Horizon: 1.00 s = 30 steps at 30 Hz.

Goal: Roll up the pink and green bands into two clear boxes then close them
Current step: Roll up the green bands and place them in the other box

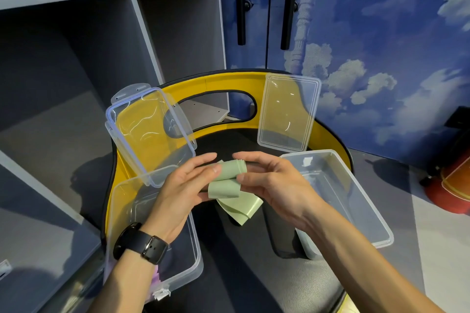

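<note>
You sit by a black and yellow chair. A clear box lies on its left and another clear box on its right, both open. Their lids lean at the far side. Between the boxes, your left hand and right hand pinch the half-rolled green band, its loose end hanging down

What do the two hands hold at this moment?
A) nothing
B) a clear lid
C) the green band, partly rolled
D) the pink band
C: the left hand and the right hand both pinch the green band, with its loose end hanging below.
</note>
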Each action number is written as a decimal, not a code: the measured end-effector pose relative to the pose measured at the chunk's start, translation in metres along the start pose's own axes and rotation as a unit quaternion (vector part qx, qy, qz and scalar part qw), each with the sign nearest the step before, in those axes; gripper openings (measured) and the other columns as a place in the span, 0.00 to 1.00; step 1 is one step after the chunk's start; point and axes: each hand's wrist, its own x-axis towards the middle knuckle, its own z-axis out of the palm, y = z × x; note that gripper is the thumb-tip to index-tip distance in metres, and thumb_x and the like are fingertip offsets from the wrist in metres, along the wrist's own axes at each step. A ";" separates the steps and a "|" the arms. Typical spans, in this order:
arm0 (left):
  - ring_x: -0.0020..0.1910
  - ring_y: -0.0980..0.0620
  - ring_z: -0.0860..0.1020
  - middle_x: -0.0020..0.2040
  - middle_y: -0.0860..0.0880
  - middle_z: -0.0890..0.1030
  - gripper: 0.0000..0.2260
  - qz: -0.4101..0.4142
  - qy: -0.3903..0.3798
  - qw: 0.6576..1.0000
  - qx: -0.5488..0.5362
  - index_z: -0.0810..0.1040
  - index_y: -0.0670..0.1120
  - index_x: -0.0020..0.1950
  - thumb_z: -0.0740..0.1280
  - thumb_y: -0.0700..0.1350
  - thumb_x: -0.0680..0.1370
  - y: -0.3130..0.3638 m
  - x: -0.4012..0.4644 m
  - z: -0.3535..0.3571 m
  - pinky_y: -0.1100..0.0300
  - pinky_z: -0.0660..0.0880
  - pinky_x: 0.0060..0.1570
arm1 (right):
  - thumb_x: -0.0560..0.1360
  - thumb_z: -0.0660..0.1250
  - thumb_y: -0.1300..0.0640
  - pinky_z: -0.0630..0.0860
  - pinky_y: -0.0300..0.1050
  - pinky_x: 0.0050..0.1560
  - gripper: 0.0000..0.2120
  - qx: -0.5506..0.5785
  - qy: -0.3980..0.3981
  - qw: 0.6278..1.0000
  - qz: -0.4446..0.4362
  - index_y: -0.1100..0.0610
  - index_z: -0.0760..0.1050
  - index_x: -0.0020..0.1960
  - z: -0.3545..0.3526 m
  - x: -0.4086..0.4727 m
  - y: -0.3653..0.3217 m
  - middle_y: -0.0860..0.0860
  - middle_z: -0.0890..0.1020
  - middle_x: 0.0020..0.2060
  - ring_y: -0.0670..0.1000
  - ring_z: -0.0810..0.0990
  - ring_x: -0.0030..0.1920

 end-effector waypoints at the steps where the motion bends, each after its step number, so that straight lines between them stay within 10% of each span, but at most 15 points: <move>1: 0.49 0.52 0.84 0.52 0.49 0.85 0.18 -0.003 0.003 1.000 0.000 0.79 0.49 0.60 0.70 0.47 0.70 -0.001 0.000 0.000 0.60 0.80 0.44 | 0.74 0.66 0.74 0.80 0.43 0.49 0.17 -0.007 -0.002 1.000 -0.001 0.57 0.81 0.56 0.000 0.000 0.001 0.60 0.84 0.52 0.55 0.84 0.49; 9: 0.52 0.53 0.83 0.52 0.51 0.84 0.14 0.011 -0.003 1.000 -0.006 0.81 0.47 0.55 0.69 0.33 0.73 -0.001 0.000 -0.001 0.63 0.79 0.47 | 0.75 0.71 0.60 0.80 0.52 0.57 0.10 -0.024 -0.001 0.998 0.053 0.59 0.79 0.56 -0.002 0.000 0.001 0.58 0.84 0.48 0.56 0.82 0.50; 20: 0.51 0.50 0.84 0.51 0.47 0.85 0.13 0.005 -0.001 1.000 -0.002 0.80 0.44 0.56 0.70 0.37 0.72 0.001 0.000 0.000 0.64 0.79 0.45 | 0.73 0.72 0.65 0.77 0.52 0.60 0.11 -0.100 -0.003 0.995 0.003 0.57 0.80 0.54 -0.005 0.002 0.003 0.56 0.85 0.50 0.58 0.83 0.52; 30: 0.48 0.52 0.84 0.46 0.47 0.85 0.13 0.014 -0.012 0.994 0.104 0.79 0.45 0.51 0.73 0.32 0.71 -0.007 -0.002 0.004 0.64 0.78 0.45 | 0.78 0.66 0.49 0.77 0.50 0.46 0.11 -0.581 -0.022 0.795 -0.171 0.51 0.78 0.57 0.001 -0.006 -0.005 0.48 0.82 0.48 0.50 0.79 0.45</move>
